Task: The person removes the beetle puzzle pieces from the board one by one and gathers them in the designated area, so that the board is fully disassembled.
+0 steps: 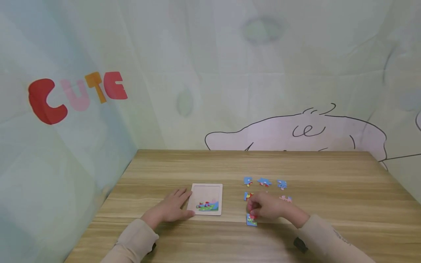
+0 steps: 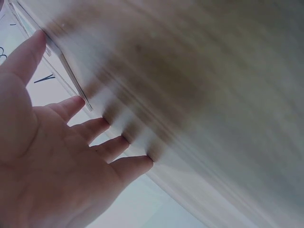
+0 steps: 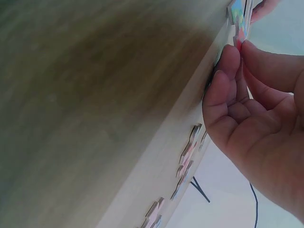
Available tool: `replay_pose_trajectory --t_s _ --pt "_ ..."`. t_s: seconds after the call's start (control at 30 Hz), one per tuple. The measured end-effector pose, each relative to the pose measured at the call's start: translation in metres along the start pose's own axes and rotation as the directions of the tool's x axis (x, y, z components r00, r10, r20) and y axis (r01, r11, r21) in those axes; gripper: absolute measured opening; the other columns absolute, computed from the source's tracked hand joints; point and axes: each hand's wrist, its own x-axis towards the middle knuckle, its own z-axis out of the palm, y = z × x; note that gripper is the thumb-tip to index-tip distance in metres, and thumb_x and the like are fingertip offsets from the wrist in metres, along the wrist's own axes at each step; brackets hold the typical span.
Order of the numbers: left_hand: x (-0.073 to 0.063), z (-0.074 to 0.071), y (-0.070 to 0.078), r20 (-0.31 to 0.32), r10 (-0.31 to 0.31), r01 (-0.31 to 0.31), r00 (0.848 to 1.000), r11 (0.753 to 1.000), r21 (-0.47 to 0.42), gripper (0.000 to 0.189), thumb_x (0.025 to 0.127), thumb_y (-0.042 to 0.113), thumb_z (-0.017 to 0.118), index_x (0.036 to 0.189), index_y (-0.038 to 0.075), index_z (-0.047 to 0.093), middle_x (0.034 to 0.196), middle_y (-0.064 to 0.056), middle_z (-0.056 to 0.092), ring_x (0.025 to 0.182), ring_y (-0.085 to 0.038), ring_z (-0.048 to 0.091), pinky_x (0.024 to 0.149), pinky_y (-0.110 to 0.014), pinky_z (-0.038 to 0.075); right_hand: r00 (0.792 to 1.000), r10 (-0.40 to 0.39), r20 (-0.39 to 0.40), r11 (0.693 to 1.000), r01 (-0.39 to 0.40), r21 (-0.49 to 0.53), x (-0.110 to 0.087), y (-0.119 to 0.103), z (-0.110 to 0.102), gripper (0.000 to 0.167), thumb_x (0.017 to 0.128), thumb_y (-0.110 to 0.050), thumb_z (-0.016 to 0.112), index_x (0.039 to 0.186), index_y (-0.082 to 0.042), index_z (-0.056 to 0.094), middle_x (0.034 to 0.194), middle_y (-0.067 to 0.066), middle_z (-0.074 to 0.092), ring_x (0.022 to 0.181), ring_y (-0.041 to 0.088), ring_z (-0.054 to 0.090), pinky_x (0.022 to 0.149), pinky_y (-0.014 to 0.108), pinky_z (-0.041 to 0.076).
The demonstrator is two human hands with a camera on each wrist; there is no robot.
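A square puzzle tray [image 1: 206,193] with a pale rim lies on the table, its lower part filled with green, blue and red pieces. My left hand [image 1: 172,206] rests at its left side, thumb and index finger touching the rim. In the left wrist view the fingers of my left hand [image 2: 61,142] are spread. To the right of the tray my right hand [image 1: 268,205] pinches a puzzle piece [image 1: 251,221] with green, blue and red on it. In the right wrist view, thumb and index fingertip meet at the red end of that puzzle piece [image 3: 237,21].
Blue puzzle pieces [image 1: 264,181] lie in a row behind my right hand. A yellow, blue and red piece [image 1: 247,196] and a pink one [image 1: 285,198] lie beside it, partly hidden. The wooden table [image 1: 158,164] meets a printed cloth backdrop [image 1: 164,109].
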Motion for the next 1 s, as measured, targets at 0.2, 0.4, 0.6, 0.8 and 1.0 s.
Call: replay_pose_trajectory --t_s 0.2,0.4,0.6,0.8,1.0 --pt "-0.002 -0.001 0.001 0.002 -0.002 0.002 1.000 1.000 -0.007 0.080 0.087 0.047 0.065 0.144 -0.002 0.039 0.153 -0.024 0.029 0.141 -0.047 0.021 0.112 -0.062 0.019 1.000 -0.002 -0.005 1.000 0.002 -0.005 0.000 -0.002 0.000 0.012 0.085 0.008 0.063 0.080 -0.003 0.061 0.074 -0.003 0.061 0.069 0.003 0.054 0.064 0.020 0.049" --pt "-0.002 -0.001 0.001 0.001 -0.002 0.002 1.000 1.000 -0.006 0.079 0.087 0.047 0.066 0.144 -0.001 0.039 0.153 -0.024 0.029 0.141 -0.047 0.022 0.112 -0.062 0.020 1.000 0.019 -0.007 1.000 -0.019 -0.025 0.001 -0.005 -0.003 0.008 0.086 0.003 0.064 0.084 -0.004 0.060 0.076 -0.004 0.059 0.071 0.006 0.053 0.064 0.021 0.046" --pt "-0.001 -0.001 0.002 0.001 -0.005 0.005 1.000 1.000 -0.002 0.080 0.087 0.047 0.065 0.144 -0.001 0.039 0.153 -0.024 0.029 0.141 -0.047 0.022 0.111 -0.063 0.021 1.000 -0.023 -0.015 0.998 0.022 -0.058 0.014 -0.014 -0.010 0.007 0.088 -0.005 0.065 0.094 -0.003 0.061 0.080 -0.003 0.054 0.073 0.010 0.048 0.066 0.023 0.043" --pt "-0.001 0.000 0.002 0.002 -0.010 0.010 1.000 1.000 -0.008 0.080 0.087 0.048 0.065 0.144 -0.001 0.040 0.153 -0.024 0.030 0.141 -0.047 0.021 0.111 -0.064 0.020 1.000 -0.013 -0.021 0.996 0.011 -0.091 0.036 -0.033 -0.008 0.010 0.091 -0.011 0.067 0.098 -0.006 0.063 0.081 -0.004 0.055 0.075 0.012 0.050 0.067 0.024 0.044" --pt "-0.001 0.000 0.001 -0.004 -0.008 0.008 1.000 1.000 -0.008 0.080 0.086 0.048 0.065 0.144 -0.001 0.039 0.153 -0.023 0.030 0.141 -0.047 0.021 0.110 -0.066 0.020 1.000 -0.002 -0.003 0.999 0.002 -0.048 0.058 -0.052 -0.001 0.011 0.090 -0.008 0.066 0.100 -0.004 0.063 0.082 -0.003 0.056 0.076 0.013 0.051 0.067 0.026 0.044"
